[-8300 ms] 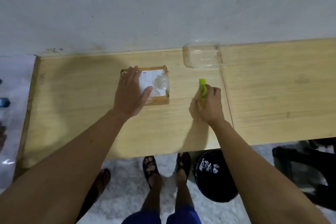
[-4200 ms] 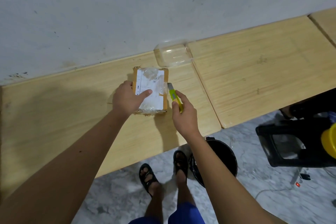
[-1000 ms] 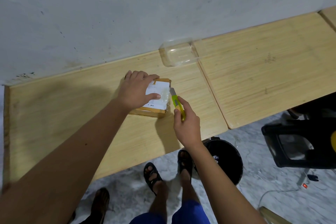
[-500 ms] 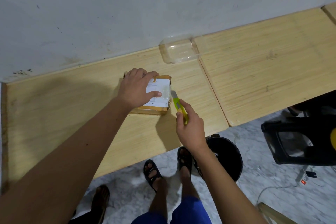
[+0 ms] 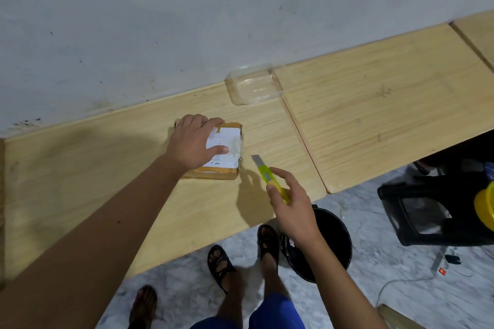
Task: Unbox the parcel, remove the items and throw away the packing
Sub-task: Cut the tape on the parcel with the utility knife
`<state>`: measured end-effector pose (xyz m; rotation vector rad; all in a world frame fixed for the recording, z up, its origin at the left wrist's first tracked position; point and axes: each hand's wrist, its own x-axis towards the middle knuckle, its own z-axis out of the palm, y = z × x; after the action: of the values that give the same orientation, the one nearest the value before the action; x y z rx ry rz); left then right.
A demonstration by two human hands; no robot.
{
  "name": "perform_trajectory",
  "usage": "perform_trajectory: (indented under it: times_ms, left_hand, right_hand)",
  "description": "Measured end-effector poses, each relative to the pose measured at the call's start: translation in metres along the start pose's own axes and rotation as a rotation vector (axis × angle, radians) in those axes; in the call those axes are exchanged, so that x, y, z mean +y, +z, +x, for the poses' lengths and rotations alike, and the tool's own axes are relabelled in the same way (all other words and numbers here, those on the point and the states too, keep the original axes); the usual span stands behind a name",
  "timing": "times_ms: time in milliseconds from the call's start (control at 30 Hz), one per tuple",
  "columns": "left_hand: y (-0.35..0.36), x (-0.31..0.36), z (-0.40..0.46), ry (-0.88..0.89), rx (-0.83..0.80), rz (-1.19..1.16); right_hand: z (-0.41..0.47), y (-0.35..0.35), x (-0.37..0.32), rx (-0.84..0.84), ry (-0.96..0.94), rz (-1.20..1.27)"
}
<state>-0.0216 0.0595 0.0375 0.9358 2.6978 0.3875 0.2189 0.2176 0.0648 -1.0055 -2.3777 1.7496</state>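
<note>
A small brown cardboard parcel with a white label and clear tape lies flat on the wooden table. My left hand lies over its left half, fingers over the far edge and thumb on the label. My right hand holds a yellow-green box cutter with its blade out. The blade tip hangs just right of the parcel, apart from it.
A clear plastic container sits against the wall behind the parcel. A black bin stands on the floor under the table's front edge, by my feet. A black stool and a yellow object are at the right.
My right hand has drawn the cutter back and to the right, off the parcel's right edge. My left hand stays on the parcel.
</note>
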Motion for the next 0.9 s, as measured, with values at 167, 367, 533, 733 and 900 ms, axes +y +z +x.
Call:
perform_trajectory:
  times_ms: [167, 367, 533, 733, 900]
  left_hand:
    - [-0.001, 0.002, -0.001, -0.013, -0.006, -0.011]
    - [0.000, 0.001, -0.002, -0.003, -0.014, 0.003]
    - [0.000, -0.001, 0.000, 0.001, -0.024, 0.004]
    - [-0.001, 0.002, -0.003, -0.008, -0.007, -0.015]
    - [-0.002, 0.003, -0.001, -0.019, -0.024, 0.003]
  right_hand:
    - [0.015, -0.005, -0.015, 0.131, 0.169, 0.374]
    - [0.019, -0.005, -0.038, -0.147, 0.017, 0.611]
    - [0.015, -0.006, -0.058, -0.341, 0.019, 0.845]
    - [0.027, -0.008, -0.071, -0.252, 0.055, 0.905]
    - [0.038, -0.007, -0.070, -0.034, 0.019, 0.521]
